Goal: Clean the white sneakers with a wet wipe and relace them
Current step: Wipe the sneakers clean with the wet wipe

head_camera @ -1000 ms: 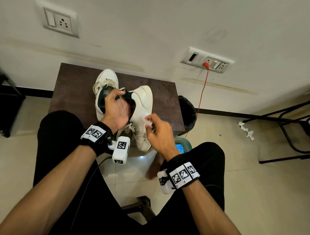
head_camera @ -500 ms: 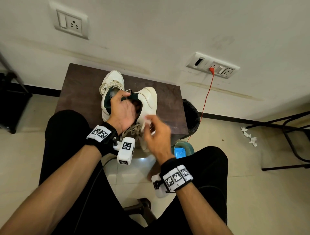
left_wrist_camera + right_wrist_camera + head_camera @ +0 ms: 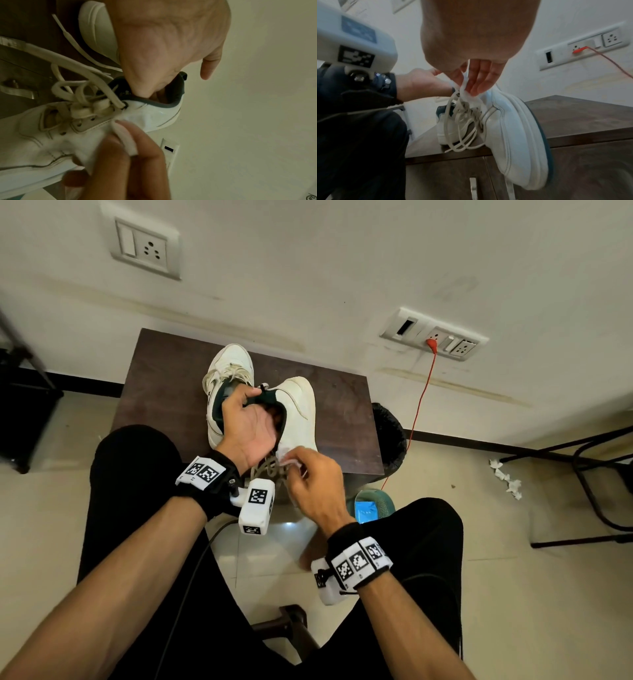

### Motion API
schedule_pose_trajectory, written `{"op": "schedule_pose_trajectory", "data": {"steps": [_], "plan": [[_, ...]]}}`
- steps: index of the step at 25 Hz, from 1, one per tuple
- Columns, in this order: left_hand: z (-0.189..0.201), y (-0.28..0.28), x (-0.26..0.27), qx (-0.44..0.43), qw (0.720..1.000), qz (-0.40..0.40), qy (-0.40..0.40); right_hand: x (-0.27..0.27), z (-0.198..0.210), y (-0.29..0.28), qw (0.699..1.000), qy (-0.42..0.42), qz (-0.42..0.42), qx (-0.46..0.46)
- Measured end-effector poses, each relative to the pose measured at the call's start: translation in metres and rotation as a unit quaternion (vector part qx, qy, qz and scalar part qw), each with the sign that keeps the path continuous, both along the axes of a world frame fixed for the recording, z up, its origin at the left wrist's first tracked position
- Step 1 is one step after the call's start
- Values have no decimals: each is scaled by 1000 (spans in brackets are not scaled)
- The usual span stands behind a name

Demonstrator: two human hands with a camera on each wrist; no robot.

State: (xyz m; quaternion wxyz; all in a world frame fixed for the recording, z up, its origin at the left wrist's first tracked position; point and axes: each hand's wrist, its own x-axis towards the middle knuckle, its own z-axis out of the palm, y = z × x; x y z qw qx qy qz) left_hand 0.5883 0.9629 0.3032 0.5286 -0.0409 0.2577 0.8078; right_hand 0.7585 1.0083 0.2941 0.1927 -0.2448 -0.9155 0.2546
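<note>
Two sneakers are counted on the cabinet (image 3: 164, 378): the far sneaker (image 3: 229, 364) lies flat, the near sneaker (image 3: 298, 405) is tipped on its side with its toe past the cabinet's front edge. Compared with a second ago, the wipe (image 3: 126, 139), pinched in the right hand (image 3: 315, 484), has been drawn down the near sneaker's side from mid-panel to the laces (image 3: 462, 121). This suggests the side panel is being finished, while the lace area is only now reached. The near sneaker is gripped at its dark collar by the left hand (image 3: 246, 426), fingers curled inside. One wipe is seen, and one lace tangle, not yet removed; relacing is judged not begun. One bin (image 3: 387, 436) stands beside the cabinet, and one cluster of crumpled scraps (image 3: 507, 477) lies on the floor.
</note>
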Motion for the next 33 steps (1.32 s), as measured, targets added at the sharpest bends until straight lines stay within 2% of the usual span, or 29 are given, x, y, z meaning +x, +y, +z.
{"op": "schedule_pose_trajectory", "data": {"steps": [3,5,11,12,14,16,18,20,23,25,30,33], "plan": [[-10,4,-1,-9,1000,3,-12,1,2,20,991,74,-108,-26],[-11,6,-1,-14,1000,8,-13,0,1,29,990,36,-136,-29],[-10,6,-4,-27,999,33,-14,36,-17,0,989,-100,-84,-64],[-10,7,-3,-34,999,32,-13,37,-13,1,989,-80,-104,-68],[-14,8,-4,-36,999,29,-14,24,-4,14,984,21,-158,-78],[-16,8,-4,-39,999,26,-10,3,9,28,981,57,-174,-62],[-17,9,-4,-35,999,28,-8,-12,14,36,988,21,-146,-46],[-19,9,-5,-35,999,33,-9,-10,0,30,993,-13,-115,-38],[-20,9,-8,-30,999,33,-16,25,-28,7,992,-52,-114,-17],[-20,11,-8,-35,999,32,-13,47,-31,-1,990,-68,-123,-30],[-21,13,-4,-40,999,28,-8,19,0,28,985,-5,-168,-39],[-21,13,-5,-43,999,28,-13,6,2,38,984,-72,-153,-57]]}}
